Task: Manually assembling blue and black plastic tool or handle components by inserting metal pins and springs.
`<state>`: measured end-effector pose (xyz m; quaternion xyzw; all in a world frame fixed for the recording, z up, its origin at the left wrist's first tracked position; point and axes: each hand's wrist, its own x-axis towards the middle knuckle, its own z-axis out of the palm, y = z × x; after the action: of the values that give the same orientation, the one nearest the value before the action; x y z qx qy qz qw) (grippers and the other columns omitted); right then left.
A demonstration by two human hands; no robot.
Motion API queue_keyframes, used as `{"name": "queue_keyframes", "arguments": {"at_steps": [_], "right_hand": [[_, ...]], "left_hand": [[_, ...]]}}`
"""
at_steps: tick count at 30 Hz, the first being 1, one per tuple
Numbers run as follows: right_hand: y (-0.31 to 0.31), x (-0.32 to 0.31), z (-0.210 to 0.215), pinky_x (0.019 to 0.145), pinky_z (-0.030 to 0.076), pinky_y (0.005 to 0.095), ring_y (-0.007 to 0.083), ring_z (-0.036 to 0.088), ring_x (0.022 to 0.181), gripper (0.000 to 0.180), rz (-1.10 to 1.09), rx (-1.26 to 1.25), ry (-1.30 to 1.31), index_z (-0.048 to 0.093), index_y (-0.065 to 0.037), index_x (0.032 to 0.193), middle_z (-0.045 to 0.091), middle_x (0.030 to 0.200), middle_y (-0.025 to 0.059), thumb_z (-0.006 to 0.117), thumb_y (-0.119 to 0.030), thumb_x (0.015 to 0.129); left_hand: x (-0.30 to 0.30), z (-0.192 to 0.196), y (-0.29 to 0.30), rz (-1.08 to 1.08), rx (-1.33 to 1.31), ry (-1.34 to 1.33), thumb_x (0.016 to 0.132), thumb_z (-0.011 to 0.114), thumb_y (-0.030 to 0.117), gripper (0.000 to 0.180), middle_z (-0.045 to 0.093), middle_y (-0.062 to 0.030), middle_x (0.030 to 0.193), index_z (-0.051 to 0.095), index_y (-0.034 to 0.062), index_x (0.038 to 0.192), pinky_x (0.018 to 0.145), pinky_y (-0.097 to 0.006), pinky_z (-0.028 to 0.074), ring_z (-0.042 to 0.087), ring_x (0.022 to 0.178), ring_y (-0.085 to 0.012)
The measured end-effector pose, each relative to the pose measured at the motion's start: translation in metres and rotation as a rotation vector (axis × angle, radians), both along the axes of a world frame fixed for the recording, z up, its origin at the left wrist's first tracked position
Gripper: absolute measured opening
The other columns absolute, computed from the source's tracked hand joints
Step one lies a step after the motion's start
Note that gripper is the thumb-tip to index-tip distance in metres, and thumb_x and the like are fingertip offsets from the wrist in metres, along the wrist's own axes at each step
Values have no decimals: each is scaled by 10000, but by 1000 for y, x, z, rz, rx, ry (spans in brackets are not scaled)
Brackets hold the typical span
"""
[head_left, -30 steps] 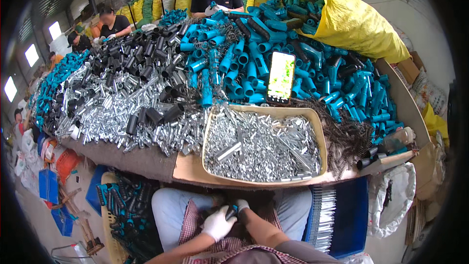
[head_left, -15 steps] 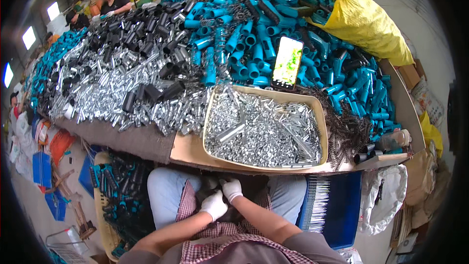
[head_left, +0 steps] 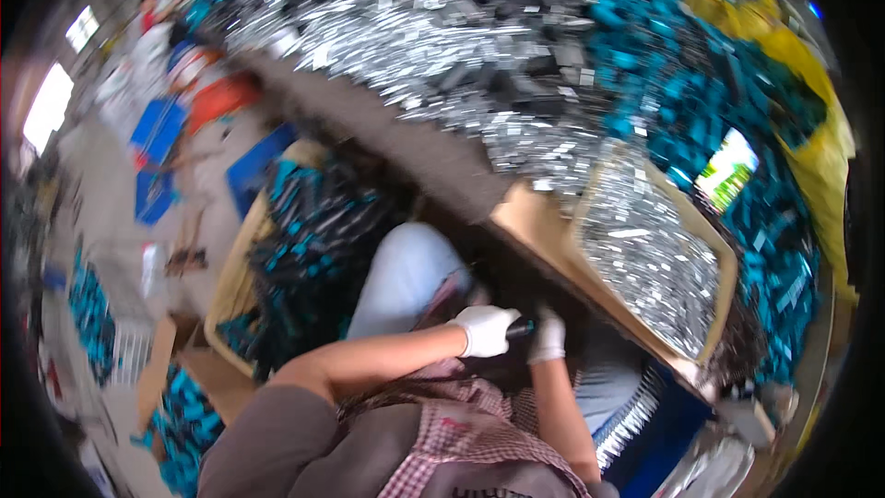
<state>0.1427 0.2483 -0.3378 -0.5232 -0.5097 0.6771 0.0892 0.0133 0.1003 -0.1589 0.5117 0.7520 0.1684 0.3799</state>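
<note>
My left hand point(head_left: 486, 330), in a white glove, is closed over my lap around a dark, tube-like part point(head_left: 522, 326) with a hint of teal. Only the part's end sticks out from the fingers, toward the right. Close by on the right is my right hand point(head_left: 548, 336), also gloved; blur and shadow under the table edge hide its fingers. Left of my knee stands a cream crate point(head_left: 219, 300) heaped with black and teal assembled pieces point(head_left: 313, 235).
The table's brown edge point(head_left: 406, 134) runs diagonally past my knees. On it lie silver parts point(head_left: 387, 46), teal tubes point(head_left: 645, 74), a cream tray point(head_left: 725, 300) of small metal parts and a lit phone point(head_left: 728, 169). A blue bin point(head_left: 659, 447) and a cardboard box point(head_left: 221, 378) flank me.
My view has swung left, so the table now slants and more floor shows. My hands, overlapping before, are now slightly apart, and the dark part shows in the left one.
</note>
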Motion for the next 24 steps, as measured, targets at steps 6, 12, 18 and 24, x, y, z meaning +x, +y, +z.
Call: {"name": "queue_keyframes", "arguments": {"at_steps": [6, 12, 18, 24], "right_hand": [[49, 79, -10, 1062, 409, 424, 235, 580, 1203, 348, 1494, 2039, -461, 683, -148, 1195, 667, 1240, 97, 499, -293, 938], [47, 69, -38, 1040, 440, 375, 280, 575, 1215, 361, 1521, 1609, -595, 648, -78, 1231, 645, 1285, 102, 516, -203, 919], [18, 60, -27, 819, 568, 407, 327, 691, 918, 261, 880, 1195, 82, 717, -79, 1052, 717, 1009, 124, 616, -107, 813], [21, 65, -35, 872, 556, 400, 330, 682, 975, 297, 483, 448, 276, 709, -74, 1073, 709, 1067, 157, 580, -22, 810]], "left_hand": [[-94, 168, -175, 217, 291, 39, 752, 778, 327, 645, 685, -208, 1112, 586, 18, 1285, 882, -396, 539, 692, 984, -339], [-98, 300, -334, 766, 111, 520, 585, 739, 114, 599, 679, -104, 855, 661, -9, 1166, 760, -321, 522, 647, 785, -159], [-122, 241, -393, 1063, -147, 505, 757, 735, 200, 434, 633, -68, 715, 687, -5, 1137, 554, -302, 486, 585, 589, -130], [-177, 40, -449, 1408, -155, 675, 806, 692, 407, 527, 686, -271, 1075, 656, 27, 1169, 908, -479, 509, 662, 1014, -421]]}}
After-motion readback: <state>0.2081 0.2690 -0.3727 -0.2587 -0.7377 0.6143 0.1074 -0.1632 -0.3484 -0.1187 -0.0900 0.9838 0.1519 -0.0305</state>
